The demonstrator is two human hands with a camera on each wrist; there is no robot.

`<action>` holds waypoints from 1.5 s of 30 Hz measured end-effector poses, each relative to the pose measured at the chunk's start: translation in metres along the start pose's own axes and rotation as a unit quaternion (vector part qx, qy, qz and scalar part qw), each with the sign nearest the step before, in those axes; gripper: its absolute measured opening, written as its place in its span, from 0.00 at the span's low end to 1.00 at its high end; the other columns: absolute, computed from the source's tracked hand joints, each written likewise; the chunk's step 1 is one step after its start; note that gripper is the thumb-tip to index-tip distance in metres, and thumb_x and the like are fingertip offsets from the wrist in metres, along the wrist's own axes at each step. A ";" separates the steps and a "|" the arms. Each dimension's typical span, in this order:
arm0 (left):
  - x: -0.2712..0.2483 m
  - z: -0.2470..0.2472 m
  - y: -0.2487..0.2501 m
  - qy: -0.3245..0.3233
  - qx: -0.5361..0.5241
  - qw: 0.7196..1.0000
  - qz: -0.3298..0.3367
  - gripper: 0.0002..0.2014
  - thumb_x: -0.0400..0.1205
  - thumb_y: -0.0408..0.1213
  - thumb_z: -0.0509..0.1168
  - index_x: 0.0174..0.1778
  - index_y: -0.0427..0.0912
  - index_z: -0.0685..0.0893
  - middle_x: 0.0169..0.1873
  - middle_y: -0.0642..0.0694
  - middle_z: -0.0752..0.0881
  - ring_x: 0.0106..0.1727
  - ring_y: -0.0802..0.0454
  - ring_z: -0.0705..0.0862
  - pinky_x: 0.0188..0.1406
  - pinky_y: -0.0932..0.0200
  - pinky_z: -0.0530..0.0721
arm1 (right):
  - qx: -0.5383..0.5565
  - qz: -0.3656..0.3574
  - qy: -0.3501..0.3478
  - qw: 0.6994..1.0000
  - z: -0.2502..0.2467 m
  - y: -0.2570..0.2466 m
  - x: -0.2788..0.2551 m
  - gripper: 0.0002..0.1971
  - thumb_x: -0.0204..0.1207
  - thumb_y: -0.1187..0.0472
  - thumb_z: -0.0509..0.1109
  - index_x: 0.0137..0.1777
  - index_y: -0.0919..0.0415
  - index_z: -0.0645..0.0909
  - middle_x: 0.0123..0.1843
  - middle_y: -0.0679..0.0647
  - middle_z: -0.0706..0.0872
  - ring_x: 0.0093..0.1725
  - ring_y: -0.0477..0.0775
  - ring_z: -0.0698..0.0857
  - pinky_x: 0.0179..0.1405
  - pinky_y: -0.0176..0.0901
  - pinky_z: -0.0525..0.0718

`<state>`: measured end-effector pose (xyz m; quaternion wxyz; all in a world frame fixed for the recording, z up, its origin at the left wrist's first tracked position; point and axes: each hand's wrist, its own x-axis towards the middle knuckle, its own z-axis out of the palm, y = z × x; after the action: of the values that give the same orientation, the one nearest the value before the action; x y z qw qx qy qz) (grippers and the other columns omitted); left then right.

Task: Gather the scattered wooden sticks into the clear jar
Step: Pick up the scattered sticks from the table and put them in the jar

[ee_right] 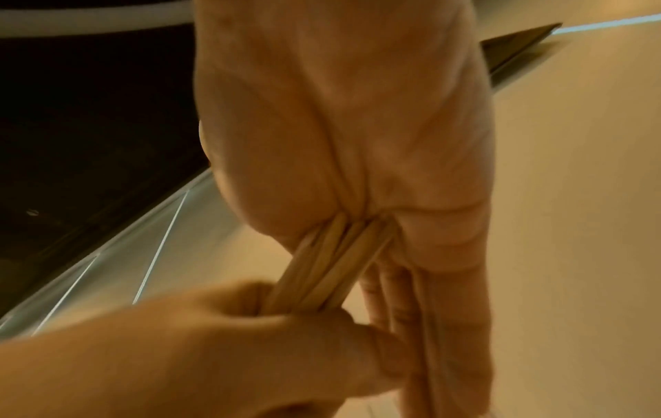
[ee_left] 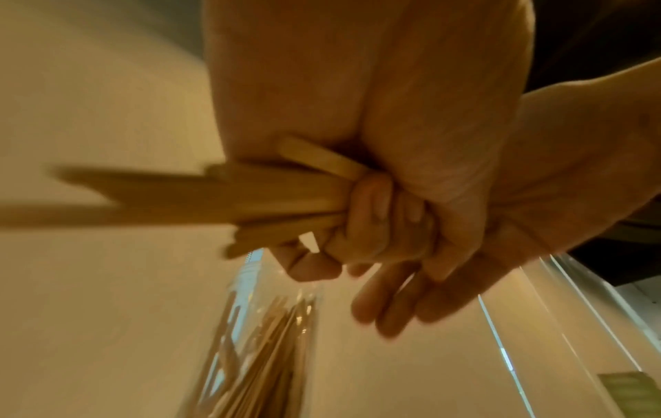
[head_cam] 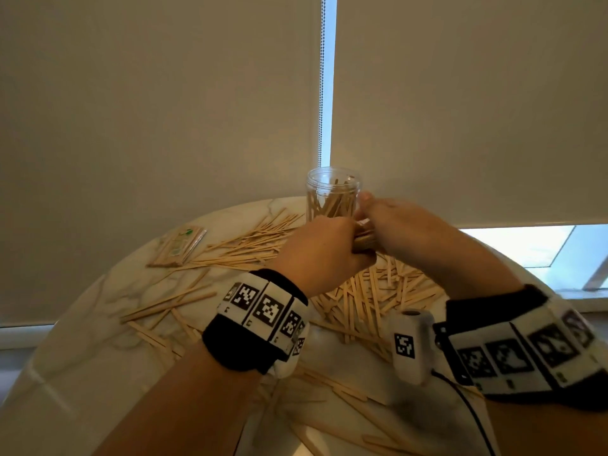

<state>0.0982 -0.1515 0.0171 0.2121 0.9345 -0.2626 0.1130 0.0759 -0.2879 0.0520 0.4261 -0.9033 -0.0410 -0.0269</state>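
Pale roller blinds (head_cam: 164, 126) hang behind our round marble tabletop (head_cam: 82, 350), with a bead chain (head_cam: 322, 77) down the gap between them. We are partway through: the clear jar (head_cam: 332, 195) stands upright at the far edge and already holds a fair sheaf of sticks leaning inside it, but far more scattered wooden sticks (head_cam: 371, 297) lie loose — a dense heap just below our hands, a fan of longer ones to the left, more in the foreground. A small cellophane packet of sticks (head_cam: 177, 246) sits at the far left, unopened as far as we can tell.

Both hands meet just in front of the jar, raised off the tabletop. Our left hand (head_cam: 324, 250) has its grip closed round a bundle of sticks (ee_left: 250, 198), fingers curled tight, with the ends poking out sideways. Our right hand (head_cam: 404, 225) meets the bundle from the other side; the sticks run into the crease of its palm while its fingers lie straight along them — steadying rather than clutching, we judge. The bundle is beside the jar, not yet over its mouth.
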 end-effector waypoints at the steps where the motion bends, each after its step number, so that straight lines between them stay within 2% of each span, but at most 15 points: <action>1: -0.001 0.000 0.003 -0.004 0.021 1.000 0.010 0.10 0.82 0.49 0.69 0.54 0.49 0.87 0.35 0.54 0.86 0.34 0.56 0.84 0.36 0.58 0.84 | -0.017 0.002 -0.009 1.000 0.003 0.001 0.001 0.25 0.90 0.42 0.46 0.49 0.52 0.83 0.49 0.53 0.87 0.51 0.51 0.85 0.59 0.51 0.80; 5: -0.002 -0.001 0.004 -0.004 0.085 0.996 0.010 0.19 0.82 0.49 0.69 0.67 0.49 0.79 0.46 0.51 0.88 0.41 0.52 0.85 0.43 0.55 0.87 | -0.115 0.002 0.004 0.993 0.004 0.005 0.004 0.24 0.91 0.46 0.50 0.44 0.58 0.81 0.39 0.57 0.87 0.35 0.53 0.86 0.38 0.46 0.85; 8: -0.003 -0.001 0.001 -0.021 0.030 0.999 -0.017 0.28 0.81 0.45 0.72 0.73 0.45 0.69 0.52 0.50 0.88 0.46 0.52 0.86 0.43 0.61 0.84 | -0.197 -0.046 0.020 0.979 0.008 0.007 0.008 0.28 0.90 0.45 0.48 0.41 0.57 0.84 0.36 0.53 0.86 0.36 0.50 0.84 0.41 0.46 0.81; 10: -0.005 -0.004 0.003 -0.022 -0.072 0.997 -0.026 0.33 0.78 0.42 0.76 0.74 0.45 0.66 0.46 0.53 0.88 0.42 0.61 0.87 0.35 0.71 0.78 | -0.230 -0.079 0.045 0.969 0.011 0.008 0.011 0.28 0.90 0.46 0.48 0.40 0.58 0.85 0.34 0.52 0.85 0.35 0.50 0.84 0.41 0.47 0.83; 13: -0.004 -0.011 0.005 -0.015 -0.128 0.992 -0.012 0.38 0.74 0.42 0.80 0.76 0.50 0.66 0.39 0.59 0.83 0.36 0.71 0.82 0.33 0.74 0.76 | -0.311 -0.123 0.110 0.936 0.011 0.009 0.013 0.25 0.88 0.45 0.52 0.33 0.54 0.78 0.27 0.49 0.79 0.27 0.47 0.78 0.31 0.43 0.76; 18: -0.005 -0.017 -0.001 -0.040 -0.123 0.992 -0.005 0.45 0.72 0.62 0.77 0.82 0.59 0.61 0.59 0.55 0.87 0.52 0.60 0.87 0.56 0.54 0.88 | -0.317 -0.107 0.115 0.935 0.000 0.016 0.015 0.25 0.87 0.48 0.55 0.27 0.54 0.73 0.25 0.50 0.74 0.24 0.48 0.71 0.26 0.41 0.65; 21: -0.006 -0.036 -0.007 0.047 -0.160 0.984 -0.057 0.40 0.76 0.71 0.65 0.81 0.60 0.63 0.56 0.57 0.88 0.53 0.63 0.86 0.50 0.63 0.82 | -0.241 -0.070 0.168 0.953 -0.022 0.022 0.012 0.25 0.85 0.50 0.58 0.25 0.58 0.76 0.24 0.53 0.75 0.25 0.52 0.72 0.25 0.42 0.65; 23: -0.003 -0.046 -0.015 0.174 -0.226 0.951 -0.118 0.30 0.82 0.68 0.58 0.75 0.54 0.74 0.53 0.57 0.89 0.53 0.64 0.85 0.51 0.63 0.80 | -0.203 -0.056 0.194 0.958 -0.034 0.023 0.008 0.26 0.85 0.51 0.58 0.26 0.61 0.78 0.24 0.55 0.75 0.25 0.53 0.72 0.25 0.42 0.64; 25: 0.000 -0.050 -0.019 0.232 -0.335 0.893 -0.193 0.27 0.86 0.66 0.52 0.68 0.51 0.81 0.51 0.55 0.91 0.55 0.59 0.86 0.60 0.52 0.82 | -0.168 -0.057 0.204 0.963 -0.039 0.021 0.005 0.26 0.86 0.51 0.58 0.27 0.62 0.80 0.23 0.55 0.75 0.24 0.53 0.72 0.25 0.42 0.64; 27: -0.001 -0.048 -0.013 0.186 -0.487 0.817 -0.247 0.29 0.86 0.66 0.50 0.64 0.48 0.84 0.51 0.50 0.93 0.56 0.50 0.89 0.61 0.44 0.83 | -0.149 -0.074 0.203 0.965 -0.032 0.015 0.005 0.27 0.86 0.50 0.57 0.29 0.63 0.83 0.24 0.56 0.77 0.25 0.53 0.73 0.26 0.43 0.67; 29: -0.003 -0.045 -0.001 0.137 -0.603 0.746 -0.248 0.28 0.87 0.63 0.52 0.63 0.45 0.85 0.49 0.44 0.94 0.53 0.44 0.92 0.55 0.45 0.87 | -0.142 -0.100 0.201 0.964 -0.017 0.007 0.004 0.27 0.87 0.48 0.57 0.29 0.59 0.82 0.24 0.54 0.78 0.25 0.51 0.75 0.27 0.42 0.70; 33: -0.007 -0.044 0.007 0.165 -0.665 0.693 -0.226 0.20 0.88 0.50 0.61 0.56 0.36 0.88 0.46 0.38 0.93 0.45 0.42 0.93 0.43 0.50 0.91 | -0.138 -0.138 0.172 0.966 0.011 -0.006 0.000 0.26 0.87 0.41 0.54 0.38 0.52 0.87 0.29 0.48 0.85 0.31 0.47 0.83 0.34 0.45 0.82; 41: -0.006 -0.052 -0.006 0.135 -0.575 0.770 -0.243 0.15 0.82 0.47 0.71 0.45 0.37 0.91 0.44 0.37 0.93 0.48 0.38 0.93 0.53 0.42 0.91 | -0.074 -0.172 0.255 0.949 0.013 -0.010 -0.004 0.17 0.85 0.37 0.58 0.65 0.47 0.70 0.36 0.46 0.83 0.34 0.40 0.82 0.30 0.33 0.77; 43: -0.007 -0.052 -0.002 0.149 -0.562 0.778 -0.240 0.14 0.82 0.47 0.72 0.41 0.38 0.91 0.41 0.39 0.93 0.46 0.38 0.93 0.48 0.42 0.92 | -0.093 -0.196 0.265 0.940 0.011 -0.010 -0.004 0.18 0.86 0.38 0.56 0.59 0.48 0.78 0.38 0.46 0.84 0.37 0.43 0.82 0.38 0.38 0.82; 45: -0.006 -0.053 -0.001 0.164 -0.553 0.782 -0.234 0.14 0.82 0.47 0.71 0.39 0.39 0.90 0.40 0.40 0.93 0.45 0.39 0.93 0.45 0.43 0.93 | -0.119 -0.186 0.269 0.938 0.012 -0.009 -0.003 0.23 0.87 0.38 0.53 0.48 0.51 0.84 0.41 0.48 0.79 0.38 0.43 0.77 0.37 0.32 0.74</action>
<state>0.0878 -0.1242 0.0613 0.7525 0.6568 -0.0142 0.0467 0.0722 -0.2734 0.0513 0.2982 -0.8828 -0.0887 -0.3519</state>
